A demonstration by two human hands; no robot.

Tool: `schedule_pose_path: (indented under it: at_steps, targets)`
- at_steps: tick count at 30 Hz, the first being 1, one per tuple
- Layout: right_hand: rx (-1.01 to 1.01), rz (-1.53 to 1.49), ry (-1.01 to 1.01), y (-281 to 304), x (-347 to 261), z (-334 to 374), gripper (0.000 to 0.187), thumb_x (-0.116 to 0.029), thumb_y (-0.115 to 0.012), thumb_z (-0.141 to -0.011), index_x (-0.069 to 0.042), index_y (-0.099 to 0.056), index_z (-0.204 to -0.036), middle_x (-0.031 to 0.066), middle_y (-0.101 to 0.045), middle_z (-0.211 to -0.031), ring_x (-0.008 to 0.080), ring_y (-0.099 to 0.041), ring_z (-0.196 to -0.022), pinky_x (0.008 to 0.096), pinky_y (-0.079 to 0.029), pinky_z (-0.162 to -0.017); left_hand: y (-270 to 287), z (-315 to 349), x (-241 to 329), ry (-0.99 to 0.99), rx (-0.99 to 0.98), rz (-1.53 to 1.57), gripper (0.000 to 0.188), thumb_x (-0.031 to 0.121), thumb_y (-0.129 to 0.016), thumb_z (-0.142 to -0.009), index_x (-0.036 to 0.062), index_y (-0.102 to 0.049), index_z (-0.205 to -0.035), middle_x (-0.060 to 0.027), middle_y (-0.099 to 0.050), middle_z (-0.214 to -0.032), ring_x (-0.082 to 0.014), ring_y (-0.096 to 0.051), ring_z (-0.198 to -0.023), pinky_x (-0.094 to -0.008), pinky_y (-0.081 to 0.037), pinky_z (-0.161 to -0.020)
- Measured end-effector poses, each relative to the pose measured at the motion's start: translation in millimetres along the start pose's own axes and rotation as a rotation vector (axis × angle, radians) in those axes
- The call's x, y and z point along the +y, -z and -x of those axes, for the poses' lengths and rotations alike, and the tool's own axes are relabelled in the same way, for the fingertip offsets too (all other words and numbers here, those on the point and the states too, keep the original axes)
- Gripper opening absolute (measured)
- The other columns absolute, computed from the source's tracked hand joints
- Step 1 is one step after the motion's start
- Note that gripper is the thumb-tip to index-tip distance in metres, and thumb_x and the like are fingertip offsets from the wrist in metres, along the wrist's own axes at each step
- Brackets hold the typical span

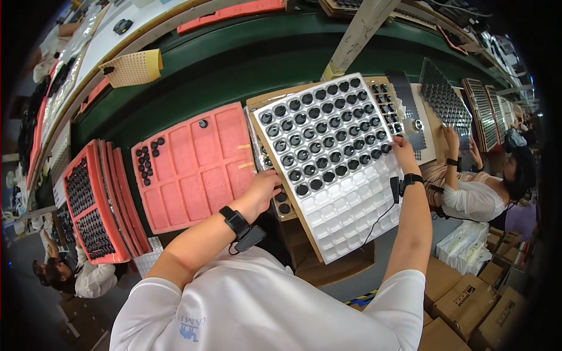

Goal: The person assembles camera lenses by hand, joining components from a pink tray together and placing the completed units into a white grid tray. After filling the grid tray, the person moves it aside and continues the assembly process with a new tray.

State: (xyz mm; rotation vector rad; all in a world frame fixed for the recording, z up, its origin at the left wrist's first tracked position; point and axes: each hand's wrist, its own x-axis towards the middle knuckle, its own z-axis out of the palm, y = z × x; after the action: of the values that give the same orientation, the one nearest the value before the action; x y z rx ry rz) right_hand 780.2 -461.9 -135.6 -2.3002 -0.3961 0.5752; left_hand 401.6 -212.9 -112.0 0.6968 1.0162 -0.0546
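Observation:
A white plastic tray of square pockets (342,213) lies slanted in front of me on a brown cardboard sheet. Small round black parts (314,112) sit in its upper rows, and the lower pockets hold none. At the tray's right edge my right hand (404,153) is closed, its fingertips at the black part (386,148) that ends the lowest filled row. My left hand (263,188) is by the tray's left edge, fingers curled together; what they hold, if anything, is hidden. More black parts (284,208) show in a tray partly under the white one, just below those fingers.
A pink compartment tray (193,199) with a few black parts lies to the left, beside stacked pink trays (93,205). A pale post (360,38) rises behind the white tray. At right a co-worker (474,196) handles a clear tray (448,96); cardboard boxes (465,304) stand below.

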Motion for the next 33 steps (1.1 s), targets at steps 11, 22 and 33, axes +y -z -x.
schedule_pose_path:
  at_steps: [11, 22, 33]
  targets:
    - [-0.077, -0.171, 0.02, 3, -1, 2, 0.025, -0.008, -0.057, -0.084, 0.005, -0.056, -0.104, 0.0042, -0.06, -0.09, 0.0115, -0.053, -0.082, 0.0234, -0.041, -0.076, -10, 2, 7, -0.05, -0.063, -0.069, 0.023, 0.005, -0.049, -0.082, 0.0046, -0.057, -0.104, -0.0039, -0.057, -0.101, -0.0154, -0.049, -0.097, -0.0322, -0.036, -0.087]
    - [-0.106, -0.294, 0.045, -1, 13, -1, 0.02, -0.003, -0.055, -0.084, 0.002, -0.055, -0.103, 0.0024, -0.058, -0.089, 0.009, -0.052, -0.08, 0.0208, -0.04, -0.075, -10, -5, -5, -0.106, -0.005, 0.002, 0.03, -0.001, -0.049, -0.082, -0.0002, -0.042, -0.111, -0.0122, -0.056, -0.104, -0.0226, -0.055, -0.096, -0.0371, -0.044, -0.086]
    - [-0.032, -0.416, 0.071, -4, 7, 14, 0.023, 0.001, -0.053, -0.084, 0.004, -0.051, -0.107, 0.0024, -0.058, -0.091, 0.0089, -0.053, -0.081, 0.0206, -0.041, -0.075, -9, 0, -4, -0.12, -0.033, 0.014, 0.039, -0.006, -0.047, -0.08, 0.0021, -0.031, -0.115, -0.015, -0.053, -0.108, -0.0242, -0.055, -0.097, -0.0384, -0.046, -0.085]
